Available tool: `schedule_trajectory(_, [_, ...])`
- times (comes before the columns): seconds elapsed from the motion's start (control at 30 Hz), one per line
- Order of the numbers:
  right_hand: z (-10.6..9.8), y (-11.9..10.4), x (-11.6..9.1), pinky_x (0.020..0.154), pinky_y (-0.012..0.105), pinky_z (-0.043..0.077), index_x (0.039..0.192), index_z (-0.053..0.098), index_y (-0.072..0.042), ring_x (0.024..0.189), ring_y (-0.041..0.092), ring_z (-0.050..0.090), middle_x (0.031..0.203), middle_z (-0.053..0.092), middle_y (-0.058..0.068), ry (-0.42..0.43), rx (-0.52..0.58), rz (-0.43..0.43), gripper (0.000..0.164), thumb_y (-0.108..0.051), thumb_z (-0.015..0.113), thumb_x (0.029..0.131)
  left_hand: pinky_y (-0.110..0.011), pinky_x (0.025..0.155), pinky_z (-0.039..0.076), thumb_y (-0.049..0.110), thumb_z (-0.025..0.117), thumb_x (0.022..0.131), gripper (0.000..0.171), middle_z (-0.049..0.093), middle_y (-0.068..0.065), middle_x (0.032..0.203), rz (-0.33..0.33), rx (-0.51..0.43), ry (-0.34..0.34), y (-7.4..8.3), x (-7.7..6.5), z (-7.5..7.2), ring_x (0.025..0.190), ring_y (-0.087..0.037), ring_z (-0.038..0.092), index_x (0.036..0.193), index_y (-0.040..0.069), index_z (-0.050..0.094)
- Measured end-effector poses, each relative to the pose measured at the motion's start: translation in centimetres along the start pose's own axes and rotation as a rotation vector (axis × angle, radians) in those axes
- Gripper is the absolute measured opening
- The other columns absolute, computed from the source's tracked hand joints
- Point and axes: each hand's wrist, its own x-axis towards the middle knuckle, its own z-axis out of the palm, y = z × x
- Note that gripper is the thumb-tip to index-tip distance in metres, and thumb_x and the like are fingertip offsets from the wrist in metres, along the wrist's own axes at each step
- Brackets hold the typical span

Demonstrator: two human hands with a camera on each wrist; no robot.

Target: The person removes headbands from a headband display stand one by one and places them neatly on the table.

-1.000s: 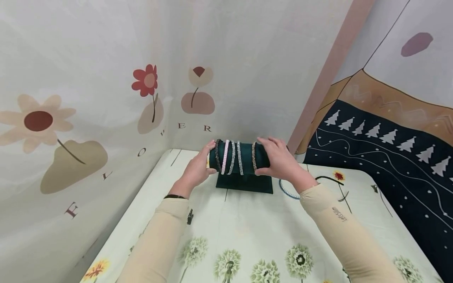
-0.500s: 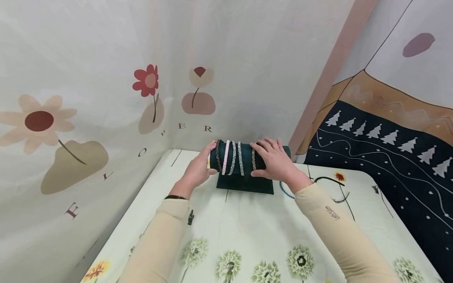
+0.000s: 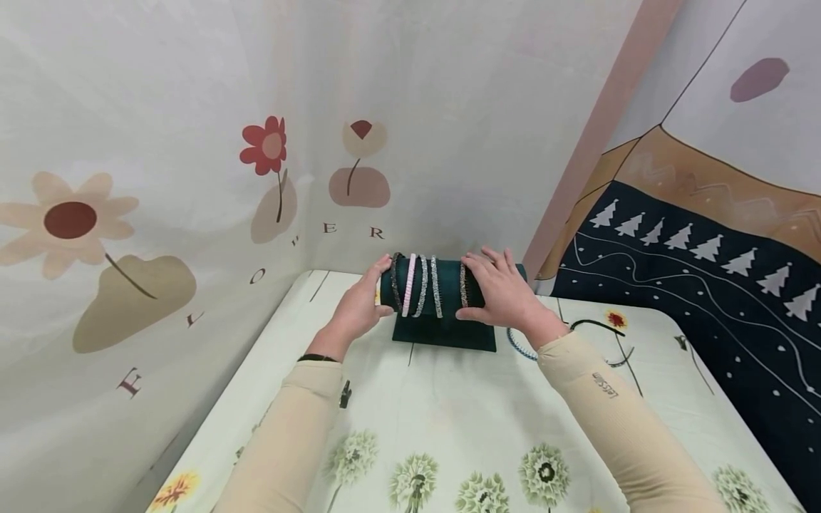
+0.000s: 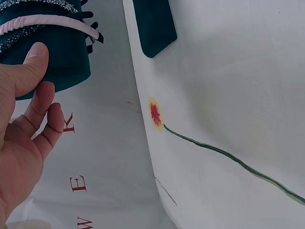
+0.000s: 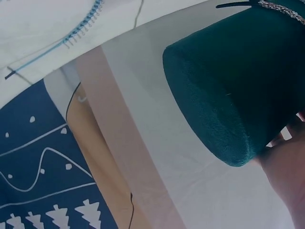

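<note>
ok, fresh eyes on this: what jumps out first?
Probably the dark green velvet headband stand, at the centre of the head view, with the left hand on one end of its roll and the right hand toward the other. On it, the pink headband, second from the left in that view, stands out among glittery headbands. Next, likely the navy tree-print panel at the right.

Sleeved left arm and right arm are pointing toward the far edge of the table. Left hand is gripping, thumb opposite fingers; right hand is arching, fingers spreading slightly, thumb pointing left. Palms are roughly facing each other.
</note>
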Motion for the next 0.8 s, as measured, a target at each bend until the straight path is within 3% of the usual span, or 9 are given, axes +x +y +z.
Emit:
schedule_trajectory(0.27, [0.79,-0.19,0.40,0.135,0.069,-0.002,0.172,0.015,-0.015,0.165,0.041,0.014,0.177,0.027,0.013,0.001,-0.174,0.006,0.144,-0.075,0.091,0.065,-0.057,0.124,0.045,0.009,0.083,0.094,0.104,0.011,0.014,0.182,-0.001,0.003,-0.003,0.00,0.00,-0.10,0.152,-0.039,0.048,0.171,0.031,0.017])
schedule_trajectory(0.53, [0.97,-0.49,0.57,0.133,0.073,0.001,0.172,0.016,-0.014,0.165,0.042,0.014,0.176,0.029,0.015,0.020,-0.248,0.034,0.151,-0.080,0.091,0.059,-0.058,0.123,0.046,0.010,0.083,0.093,0.105,0.012,0.013,0.182,-0.006,0.001,-0.002,0.21,0.00,-0.19,0.152,-0.040,0.048,0.171,0.031,0.017])
schedule_trajectory(0.8, [1.10,-0.58,0.61,0.133,0.072,-0.002,0.172,0.016,-0.013,0.166,0.042,0.013,0.176,0.030,0.015,0.005,-0.281,0.045,0.151,-0.081,0.091,0.059,-0.057,0.123,0.046,0.010,0.083,0.094,0.104,0.012,0.013,0.182,-0.004,0.002,-0.003,0.13,-0.05,-0.18,0.151,-0.039,0.049,0.171,0.031,0.017])
